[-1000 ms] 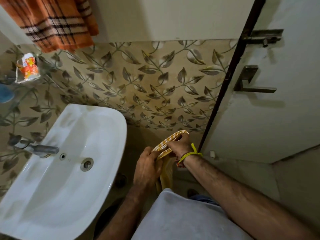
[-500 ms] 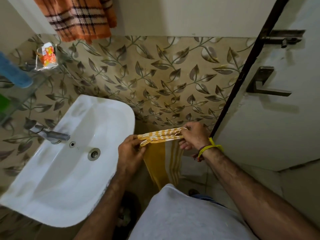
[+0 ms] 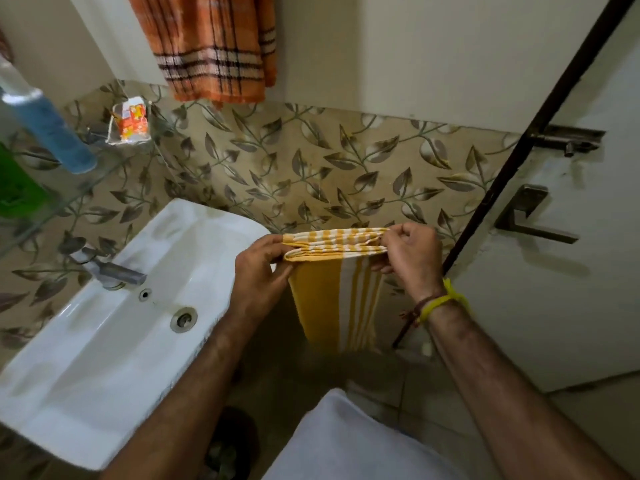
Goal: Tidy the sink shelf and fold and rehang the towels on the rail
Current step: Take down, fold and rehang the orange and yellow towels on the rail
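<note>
— What have you got hold of?

— My left hand (image 3: pixel 258 271) pinches one end of the yellow-and-white striped towel (image 3: pixel 334 289), fingers curled round its folded top edge. My right hand (image 3: pixel 410 252) pinches the other end the same way, so the fold runs level between them.

— How does the towel look?

— Several layers are stacked along the top, white bars crossing yellow. Below my grip it hangs straight down, plain yellow on the left half, thin stripes on the right. It is in the air, just right of the white sink (image 3: pixel 104 341) and in front of the leaf-patterned tiles (image 3: pixel 311 161).

— Anything you can't make out?

— Its lower end fades into shadow. The orange checked towel (image 3: pixel 211 46) on the wall is cut off at the top, so the rail is out of sight. On the glass shelf (image 3: pixel 69 199) the blue bottle (image 3: pixel 45 123) and a green thing (image 3: pixel 15 188) run past the frame edge.
</note>
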